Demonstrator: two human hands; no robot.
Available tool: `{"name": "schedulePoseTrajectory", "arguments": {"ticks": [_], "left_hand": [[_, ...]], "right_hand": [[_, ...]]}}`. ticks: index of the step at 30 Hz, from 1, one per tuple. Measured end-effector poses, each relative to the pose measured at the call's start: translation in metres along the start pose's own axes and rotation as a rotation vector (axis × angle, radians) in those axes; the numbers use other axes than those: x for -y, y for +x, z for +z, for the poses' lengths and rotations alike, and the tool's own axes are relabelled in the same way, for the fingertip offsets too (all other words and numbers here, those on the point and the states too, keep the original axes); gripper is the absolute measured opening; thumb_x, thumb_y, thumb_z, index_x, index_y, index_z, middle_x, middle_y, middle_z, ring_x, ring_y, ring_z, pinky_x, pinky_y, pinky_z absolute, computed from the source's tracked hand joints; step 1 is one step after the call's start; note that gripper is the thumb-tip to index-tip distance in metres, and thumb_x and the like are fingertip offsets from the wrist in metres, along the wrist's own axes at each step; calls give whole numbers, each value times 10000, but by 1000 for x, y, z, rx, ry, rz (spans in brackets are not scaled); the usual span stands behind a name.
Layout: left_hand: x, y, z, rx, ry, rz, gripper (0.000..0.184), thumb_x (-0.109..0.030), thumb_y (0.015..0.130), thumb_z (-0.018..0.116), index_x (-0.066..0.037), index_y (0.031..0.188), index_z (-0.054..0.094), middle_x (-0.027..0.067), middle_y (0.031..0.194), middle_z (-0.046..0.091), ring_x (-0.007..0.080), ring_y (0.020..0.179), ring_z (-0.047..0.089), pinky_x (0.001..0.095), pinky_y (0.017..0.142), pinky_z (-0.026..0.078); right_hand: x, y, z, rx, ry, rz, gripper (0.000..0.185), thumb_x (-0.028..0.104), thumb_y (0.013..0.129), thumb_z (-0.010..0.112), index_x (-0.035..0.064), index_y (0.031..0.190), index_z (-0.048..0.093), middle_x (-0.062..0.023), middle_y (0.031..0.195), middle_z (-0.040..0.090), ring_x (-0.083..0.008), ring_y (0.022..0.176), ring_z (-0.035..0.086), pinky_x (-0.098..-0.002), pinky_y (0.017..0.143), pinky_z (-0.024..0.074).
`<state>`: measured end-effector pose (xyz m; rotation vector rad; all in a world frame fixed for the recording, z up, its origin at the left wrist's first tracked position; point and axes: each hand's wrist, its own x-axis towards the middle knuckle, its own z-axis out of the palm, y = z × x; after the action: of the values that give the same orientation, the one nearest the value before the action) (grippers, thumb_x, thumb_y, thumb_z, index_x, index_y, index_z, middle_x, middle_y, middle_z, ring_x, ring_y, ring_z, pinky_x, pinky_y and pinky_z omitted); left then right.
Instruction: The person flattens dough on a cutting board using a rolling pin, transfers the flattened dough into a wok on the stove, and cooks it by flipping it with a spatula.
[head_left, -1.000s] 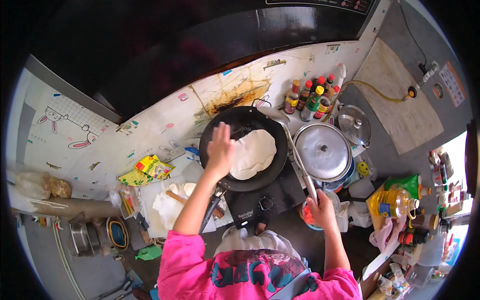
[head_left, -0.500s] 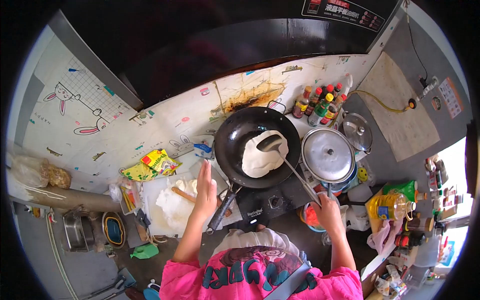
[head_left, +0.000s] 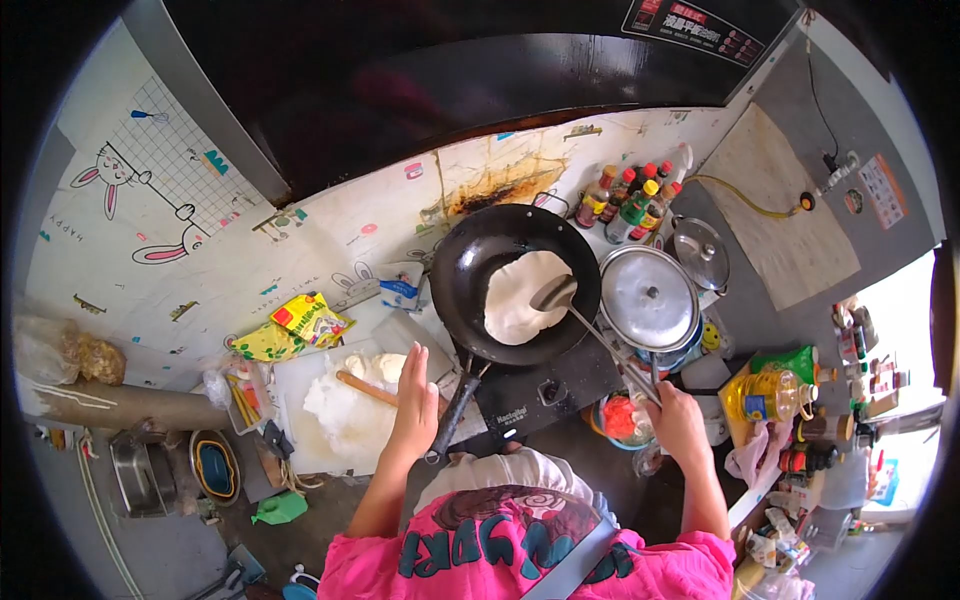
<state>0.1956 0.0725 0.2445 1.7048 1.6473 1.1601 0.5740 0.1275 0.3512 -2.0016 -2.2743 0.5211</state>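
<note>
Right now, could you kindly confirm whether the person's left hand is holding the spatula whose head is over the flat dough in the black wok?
Not quite: the head view shows the right hand holding the spatula, while the left hand is open. The spatula's head is indeed over the flat dough in the black wok.

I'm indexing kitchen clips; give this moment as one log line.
right hand: gripping spatula | spatula: head over dough in wok | left hand: open, beside wok handle
</note>
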Motion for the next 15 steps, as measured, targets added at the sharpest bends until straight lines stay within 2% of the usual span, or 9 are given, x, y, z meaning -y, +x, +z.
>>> {"name": "schedulePoseTrajectory", "arguments": {"ticks": [2,5,8,11,15], "left_hand": [[-1,-3,1,-14,-7,27,521,-276,995,345,22,1416,271,239,1476,236,393,1363,236,436,1119,191],[-14,0,-2,-24,58,29,405,-173,922,519,-16,1293,474,205,1351,422,373,1249,391,427,1047,313],[-9,5,-4,25,78,97,265,-66,796,647,-40,1058,624,141,1113,570,330,1042,519,400,897,425],[-17,13,-3,-14,141,124,186,-20,728,684,-41,910,652,103,937,600,303,900,551,387,784,458],[-18,16,-7,26,151,114,195,-41,731,685,-36,923,652,113,922,605,307,883,554,397,782,458]], "right_hand": [[8,-5,-19,32,-49,28,233,158,817,622,-19,952,555,-250,788,619,-434,786,593,-500,704,461],[14,-10,-36,40,-86,33,234,165,820,621,-19,949,559,-252,791,619,-433,793,594,-500,713,459],[16,-9,-40,41,-82,47,233,169,824,621,-22,942,560,-258,804,615,-441,801,587,-501,714,456],[18,-8,-34,-1,-38,11,234,171,828,619,-23,943,558,-259,806,611,-446,800,581,-501,712,453],[18,-5,-23,2,35,-7,240,170,830,618,-27,952,556,-260,802,606,-446,804,578,-497,705,449]]}}
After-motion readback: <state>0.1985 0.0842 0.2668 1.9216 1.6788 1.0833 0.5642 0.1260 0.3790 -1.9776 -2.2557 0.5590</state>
